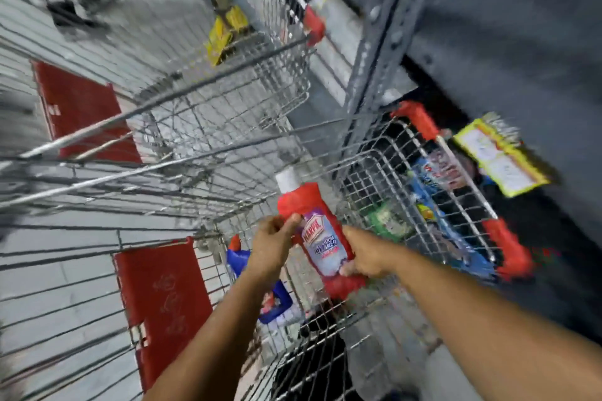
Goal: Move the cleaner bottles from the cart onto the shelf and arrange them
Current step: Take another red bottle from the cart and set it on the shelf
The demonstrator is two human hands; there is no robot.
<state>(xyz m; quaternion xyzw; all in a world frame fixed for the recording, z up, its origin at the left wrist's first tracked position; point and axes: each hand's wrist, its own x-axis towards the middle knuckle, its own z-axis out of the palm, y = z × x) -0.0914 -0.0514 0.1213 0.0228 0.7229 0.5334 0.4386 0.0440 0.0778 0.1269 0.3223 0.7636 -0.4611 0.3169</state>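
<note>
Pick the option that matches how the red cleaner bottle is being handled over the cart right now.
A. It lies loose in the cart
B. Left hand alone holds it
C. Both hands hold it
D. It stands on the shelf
C: the red cleaner bottle is gripped by the left hand near its upper part and the right hand near its base, above the wire cart.

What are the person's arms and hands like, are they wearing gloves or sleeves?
No gloves: the left hand and right hand are bare. Both forearms are uncovered as far as the frame shows, with no sleeve, watch, bracelet or ring visible, though motion blur could hide small details.
</note>
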